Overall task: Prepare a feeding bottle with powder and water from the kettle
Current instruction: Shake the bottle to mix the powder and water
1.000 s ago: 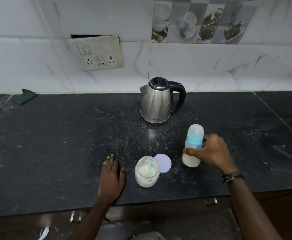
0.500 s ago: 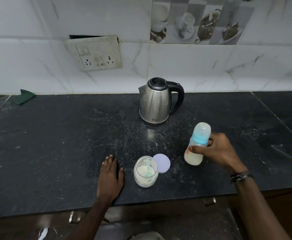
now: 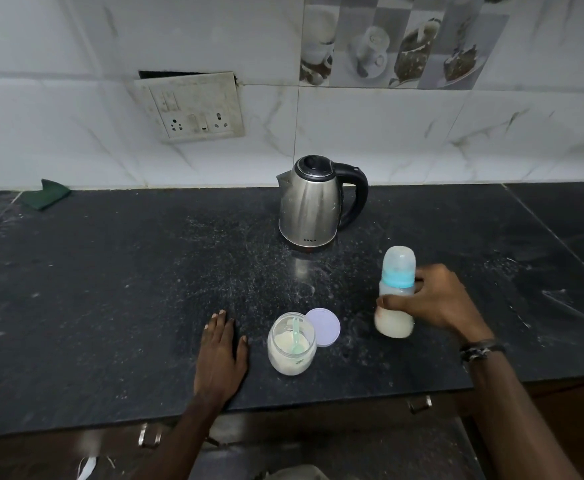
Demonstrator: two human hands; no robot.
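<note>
**Head view: bottle gripped, milky mix inside**

The right hand grips the clear plastic feeding bottle with blue collar and frosted cap, blurred, milky liquid low inside. The left hand lies flat, fingers straight, on the dark speckled stone desk. Between the hands: an open glass jar of pale powder with a green scoop, its round lilac lid touching it. Beyond them stands the steel kettle with black handle.

Small dark brand mark on the kettle base, too blurred to read.
</note>
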